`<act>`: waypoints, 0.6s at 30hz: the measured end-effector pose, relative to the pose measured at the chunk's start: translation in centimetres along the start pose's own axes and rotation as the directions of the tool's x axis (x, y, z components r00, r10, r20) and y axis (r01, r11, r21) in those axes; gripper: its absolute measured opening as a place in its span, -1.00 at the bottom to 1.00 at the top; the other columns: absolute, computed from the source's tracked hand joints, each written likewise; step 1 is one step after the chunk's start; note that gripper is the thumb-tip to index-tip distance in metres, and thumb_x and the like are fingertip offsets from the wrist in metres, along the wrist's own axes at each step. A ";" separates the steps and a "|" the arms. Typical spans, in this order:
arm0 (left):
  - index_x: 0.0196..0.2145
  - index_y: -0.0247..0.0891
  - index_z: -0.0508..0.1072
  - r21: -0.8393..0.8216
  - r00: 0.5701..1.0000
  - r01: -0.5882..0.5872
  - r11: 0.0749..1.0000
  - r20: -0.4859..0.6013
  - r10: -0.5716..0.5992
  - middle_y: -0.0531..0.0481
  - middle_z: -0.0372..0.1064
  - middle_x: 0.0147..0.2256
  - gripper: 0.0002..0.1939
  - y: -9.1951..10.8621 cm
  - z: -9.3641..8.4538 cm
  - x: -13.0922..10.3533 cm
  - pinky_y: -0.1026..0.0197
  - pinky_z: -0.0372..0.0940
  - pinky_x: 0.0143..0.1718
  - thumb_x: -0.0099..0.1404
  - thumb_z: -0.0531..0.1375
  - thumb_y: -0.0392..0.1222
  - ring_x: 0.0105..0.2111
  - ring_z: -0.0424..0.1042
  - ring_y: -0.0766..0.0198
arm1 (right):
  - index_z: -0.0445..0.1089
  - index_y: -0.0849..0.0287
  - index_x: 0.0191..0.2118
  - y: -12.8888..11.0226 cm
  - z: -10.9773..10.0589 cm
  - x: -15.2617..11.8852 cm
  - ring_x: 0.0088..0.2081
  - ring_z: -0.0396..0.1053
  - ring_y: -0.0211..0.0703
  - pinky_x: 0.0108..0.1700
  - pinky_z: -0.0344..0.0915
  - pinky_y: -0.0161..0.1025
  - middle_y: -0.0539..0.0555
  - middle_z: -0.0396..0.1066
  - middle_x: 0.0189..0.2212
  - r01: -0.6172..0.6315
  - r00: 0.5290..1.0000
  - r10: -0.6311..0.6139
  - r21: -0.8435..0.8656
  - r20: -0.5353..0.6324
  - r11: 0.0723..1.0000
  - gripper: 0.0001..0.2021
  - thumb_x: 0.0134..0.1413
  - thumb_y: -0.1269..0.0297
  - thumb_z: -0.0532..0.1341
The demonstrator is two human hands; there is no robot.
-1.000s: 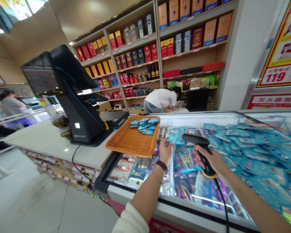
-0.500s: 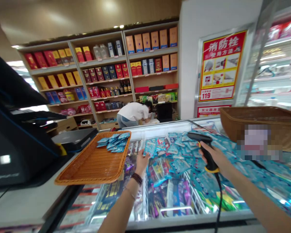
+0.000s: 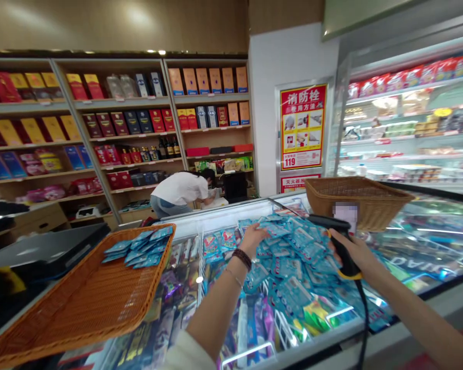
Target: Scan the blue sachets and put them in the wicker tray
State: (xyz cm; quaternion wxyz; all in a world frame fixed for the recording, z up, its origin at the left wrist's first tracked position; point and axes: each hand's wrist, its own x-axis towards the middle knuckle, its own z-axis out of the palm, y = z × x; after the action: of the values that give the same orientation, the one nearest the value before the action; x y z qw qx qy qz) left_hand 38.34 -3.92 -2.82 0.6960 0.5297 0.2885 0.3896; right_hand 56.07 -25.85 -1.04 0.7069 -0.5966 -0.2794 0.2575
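Observation:
My left hand [image 3: 253,238], with a dark beaded bracelet at the wrist, reaches over a heap of blue packets [image 3: 289,252] on the glass freezer top; its fingertips are at the heap's back left, and what they may pinch is too small to tell. In my right hand [image 3: 349,252] is a black and yellow barcode scanner [image 3: 345,259], its head pointing left above the packets and its cable hanging down. An orange wicker tray [image 3: 96,303] at the left bears a small pile of blue packets [image 3: 142,247] at its back end.
A brown wicker basket [image 3: 370,205] stands on the freezer behind the scanner. A black scale [image 3: 50,252] is left of the tray. Behind the freezer a person [image 3: 177,190] in white bends over. Shelves [image 3: 131,136] of boxes line the back wall.
The view has turned right. My left hand has moved right from beside the tray to the heap, and the packet it held no longer shows in it. My right hand still holds the scanner.

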 end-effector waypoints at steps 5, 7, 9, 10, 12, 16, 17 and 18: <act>0.36 -0.26 0.27 -0.217 0.999 -0.025 0.976 0.021 0.030 -0.32 0.21 0.37 -0.18 2.4 2.4 -0.9 0.11 0.26 0.33 0.18 0.39 -0.35 0.31 0.34 0.04 | 0.42 0.18 -0.32 0.2 1.1 -0.7 -0.73 0.21 -0.34 -0.72 0.11 -0.39 -0.08 0.33 -0.65 -0.015 1.000 0.015 -0.006 -0.010 1.000 -0.68 -0.02 0.04 0.44; 0.35 -0.20 0.30 -0.175 0.991 -0.122 0.977 0.031 0.130 -0.25 0.20 0.39 -0.24 3.4 1.4 -1.7 0.09 0.21 0.36 0.22 0.36 -0.34 0.36 0.26 0.05 | 0.43 0.17 -0.32 0.4 2.2 -0.9 -0.73 0.21 -0.33 -0.72 0.12 -0.38 -0.07 0.34 -0.65 -0.013 1.000 0.013 -0.010 0.012 1.000 -0.67 -0.03 0.03 0.44; 0.28 -0.20 0.39 -0.084 0.975 -0.218 0.972 0.033 0.221 -0.24 0.31 0.32 -0.34 4.2 -0.8 -2.5 0.05 0.21 0.35 0.24 0.34 -0.33 0.36 0.27 0.03 | 0.45 0.16 -0.32 0.6 3.8 -1.1 -0.72 0.21 -0.33 -0.72 0.13 -0.37 -0.07 0.34 -0.64 -0.018 0.998 0.018 -0.004 0.055 1.000 -0.65 -0.05 0.01 0.45; 0.24 -0.20 0.44 -0.029 0.965 -0.259 0.965 0.023 0.260 -0.24 0.37 0.28 -0.40 4.5 -2.3 -3.0 0.03 0.22 0.34 0.24 0.34 -0.33 0.35 0.28 0.01 | 0.46 0.16 -0.32 0.8 4.8 -1.2 -0.72 0.21 -0.33 -0.72 0.13 -0.37 -0.07 0.34 -0.64 -0.027 0.997 0.027 0.004 0.078 1.000 -0.64 -0.06 -0.01 0.46; 0.14 -0.21 0.52 0.105 0.947 -0.316 0.943 -0.028 0.320 -0.26 0.47 0.19 -0.50 5.1 -6.1 -3.8 -0.02 0.27 0.29 0.23 0.35 -0.30 0.30 0.35 -0.03 | 0.45 0.16 -0.32 1.1 7.0 -1.6 -0.71 0.21 -0.33 -0.72 0.13 -0.37 -0.08 0.34 -0.63 -0.051 0.991 0.047 0.026 0.127 0.998 -0.63 -0.07 -0.03 0.46; -0.01 -0.28 0.58 0.413 0.899 -0.285 0.865 -0.199 0.391 -0.28 0.55 0.07 -0.65 6.1 -15.5 -6.1 -0.05 0.36 0.18 0.23 0.31 -0.33 0.11 0.50 -0.03 | 0.44 0.15 -0.31 2.0 12.1 -2.6 -0.71 0.20 -0.34 -0.71 0.12 -0.38 -0.08 0.34 -0.63 -0.081 0.970 0.063 0.066 0.234 0.995 -0.61 -0.10 -0.05 0.46; -0.04 -0.30 0.59 0.482 0.883 -0.251 0.839 -0.241 0.403 -0.28 0.55 0.06 -0.68 6.3 -17.9 -6.8 -0.05 0.36 0.17 0.22 0.30 -0.36 0.08 0.52 -0.01 | 0.44 0.15 -0.31 2.3 13.4 -2.8 -0.71 0.20 -0.34 -0.71 0.11 -0.38 -0.09 0.34 -0.63 -0.090 0.963 0.068 0.073 0.262 0.993 -0.60 -0.10 -0.05 0.47; -0.07 -0.31 0.59 0.542 0.866 -0.216 0.812 -0.278 0.416 -0.29 0.55 0.05 -0.70 6.6 -20.3 -7.7 -0.05 0.36 0.18 0.22 0.29 -0.38 0.06 0.53 0.00 | 0.43 0.15 -0.31 2.7 14.7 -3.1 -0.71 0.19 -0.34 -0.71 0.11 -0.37 -0.09 0.33 -0.63 -0.102 0.955 0.075 0.078 0.288 0.992 -0.60 -0.10 -0.04 0.47</act>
State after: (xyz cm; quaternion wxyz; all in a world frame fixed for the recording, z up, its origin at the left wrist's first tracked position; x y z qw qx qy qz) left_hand 16.16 0.87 -2.03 0.3905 0.6439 0.4148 0.5108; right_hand 43.49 -17.32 -2.03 0.6738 -0.5320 -0.3391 0.3847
